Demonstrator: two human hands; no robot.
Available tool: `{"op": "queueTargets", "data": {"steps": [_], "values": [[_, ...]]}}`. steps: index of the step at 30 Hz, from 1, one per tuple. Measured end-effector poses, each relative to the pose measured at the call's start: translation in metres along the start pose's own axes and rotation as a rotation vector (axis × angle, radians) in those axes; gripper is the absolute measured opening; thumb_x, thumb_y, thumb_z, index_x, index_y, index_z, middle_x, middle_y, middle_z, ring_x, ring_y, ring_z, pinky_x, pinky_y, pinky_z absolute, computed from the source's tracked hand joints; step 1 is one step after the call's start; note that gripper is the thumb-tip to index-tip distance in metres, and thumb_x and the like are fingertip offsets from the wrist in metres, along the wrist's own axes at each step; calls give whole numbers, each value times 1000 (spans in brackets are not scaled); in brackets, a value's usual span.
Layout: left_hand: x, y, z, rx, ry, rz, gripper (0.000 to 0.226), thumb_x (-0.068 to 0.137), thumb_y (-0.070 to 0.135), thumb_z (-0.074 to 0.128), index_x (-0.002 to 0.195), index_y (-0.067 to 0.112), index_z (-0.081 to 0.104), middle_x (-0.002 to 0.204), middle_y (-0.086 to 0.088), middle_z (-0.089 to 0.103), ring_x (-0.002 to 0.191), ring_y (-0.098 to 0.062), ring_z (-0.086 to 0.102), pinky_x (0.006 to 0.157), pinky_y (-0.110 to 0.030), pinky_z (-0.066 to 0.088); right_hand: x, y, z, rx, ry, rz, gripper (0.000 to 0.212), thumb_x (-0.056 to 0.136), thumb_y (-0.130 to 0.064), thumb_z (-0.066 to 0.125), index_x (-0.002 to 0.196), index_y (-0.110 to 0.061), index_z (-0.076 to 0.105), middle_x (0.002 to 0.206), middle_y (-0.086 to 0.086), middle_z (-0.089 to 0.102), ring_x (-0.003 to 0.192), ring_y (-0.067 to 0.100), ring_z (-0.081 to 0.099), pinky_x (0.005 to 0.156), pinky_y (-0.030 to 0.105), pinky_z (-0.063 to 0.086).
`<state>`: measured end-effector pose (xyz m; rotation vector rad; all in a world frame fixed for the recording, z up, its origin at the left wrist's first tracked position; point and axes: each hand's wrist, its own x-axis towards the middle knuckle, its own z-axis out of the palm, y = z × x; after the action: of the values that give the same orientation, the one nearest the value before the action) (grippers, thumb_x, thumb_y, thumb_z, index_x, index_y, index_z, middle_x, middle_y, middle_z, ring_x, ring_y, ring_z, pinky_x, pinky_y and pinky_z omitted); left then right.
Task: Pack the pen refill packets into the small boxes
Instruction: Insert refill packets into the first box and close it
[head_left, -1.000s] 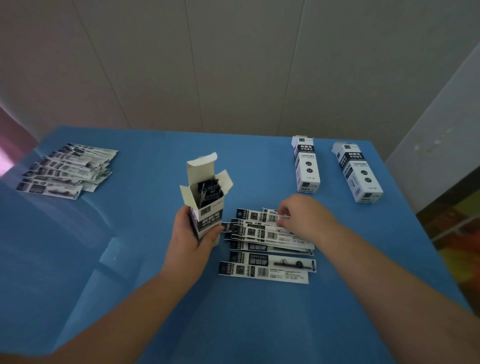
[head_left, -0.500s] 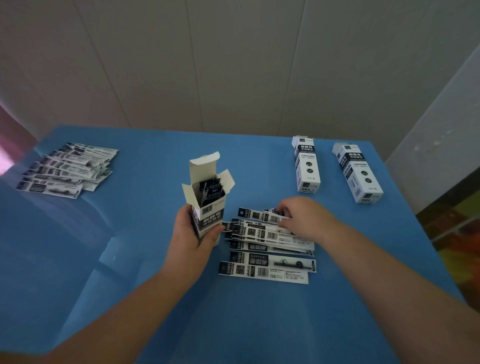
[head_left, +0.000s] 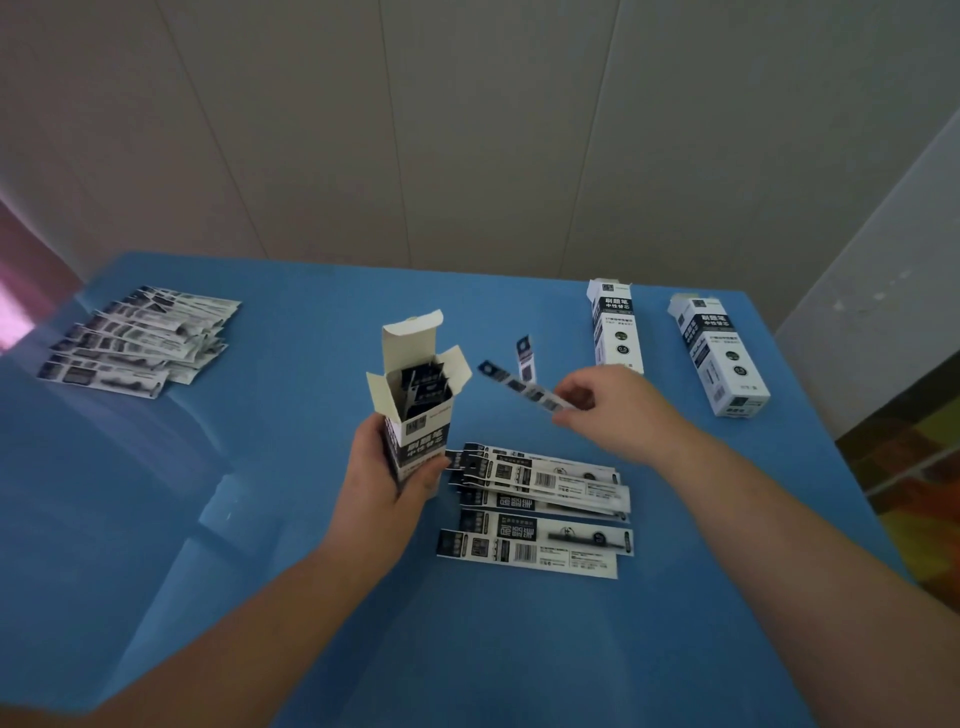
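My left hand (head_left: 387, 475) grips a small white-and-black box (head_left: 415, 405) upright on the blue table, its top flaps open and dark packets standing inside. My right hand (head_left: 613, 410) pinches refill packets (head_left: 519, 387) lifted off the table, held just right of the box opening; one end sticks up (head_left: 524, 356). A pile of several refill packets (head_left: 540, 499) lies flat below my right hand.
Two closed boxes (head_left: 615, 327) (head_left: 719, 353) lie at the table's back right. A second fan of several packets (head_left: 140, 338) lies at the back left. The blue table (head_left: 260, 519) ends at a wall behind and drops off at the right edge.
My right hand has lifted packets off the pile and raised them toward the box opening. My left hand and the box stayed in place.
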<state>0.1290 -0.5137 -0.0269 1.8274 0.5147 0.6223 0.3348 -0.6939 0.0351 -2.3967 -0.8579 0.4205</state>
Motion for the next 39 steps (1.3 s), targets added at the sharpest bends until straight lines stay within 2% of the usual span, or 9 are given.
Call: {"op": "queueTargets", "data": {"steps": [3,7,13,19,26,30,32,37,39], "values": [[0,-1,1,0,8,1,66,91,13,73,101,71,43,105,36,60,100,12,60,71,-2,46,-3,-12,-9,297,49,67,15,84,-17,81,87,-26,70,86,-8,75,80,7,71,65,20,51],[0,-2,1,9,11,5,66,91,13,73,99,71,43,104,35,61,98,12,61,71,-2,46,-14,-31,-19,653,-50,56,24,86,0,75,99,-20,72,90,-4,79,82,10,72,67,24,59],[0,-3,1,55,16,-4,63,90,20,74,103,71,40,105,38,58,101,13,59,75,-1,44,-33,-63,-38,839,-75,-32,12,85,-7,78,93,-15,74,85,-3,79,79,10,75,63,18,56],[-1,0,1,39,15,17,59,88,26,74,109,69,40,111,31,59,108,4,60,80,-5,47,-49,-104,-50,948,-76,-252,20,72,-23,79,91,-17,74,91,3,79,90,19,77,73,26,60],[-2,-2,1,26,15,20,58,88,29,72,110,71,38,113,33,57,109,6,59,79,-5,47,-42,-130,-36,835,5,-337,15,83,-5,79,88,-19,74,85,-5,79,80,10,74,68,19,57],[-2,-2,2,31,24,15,61,91,26,73,109,71,38,113,34,57,110,8,57,79,-4,46,-36,-136,-36,732,0,-325,13,81,-11,82,90,-18,76,92,4,79,90,31,73,79,38,63],[-2,-1,1,32,23,15,63,91,24,73,108,72,38,113,33,57,110,7,57,79,-4,47,-35,-139,-38,686,1,-343,13,81,-12,83,89,-19,76,91,6,79,89,33,72,79,43,62],[-2,0,2,21,-1,21,61,91,22,73,108,70,39,111,31,57,107,6,59,78,-5,48,-29,-142,-41,544,-29,-328,14,79,-14,85,88,-21,77,87,1,79,85,24,75,82,45,61],[-2,0,2,21,2,29,63,91,20,73,108,71,39,111,32,57,107,6,60,78,-7,48,-27,-141,-40,447,-95,-314,15,79,-17,86,91,-18,78,87,-3,79,84,15,75,84,39,61]]}}
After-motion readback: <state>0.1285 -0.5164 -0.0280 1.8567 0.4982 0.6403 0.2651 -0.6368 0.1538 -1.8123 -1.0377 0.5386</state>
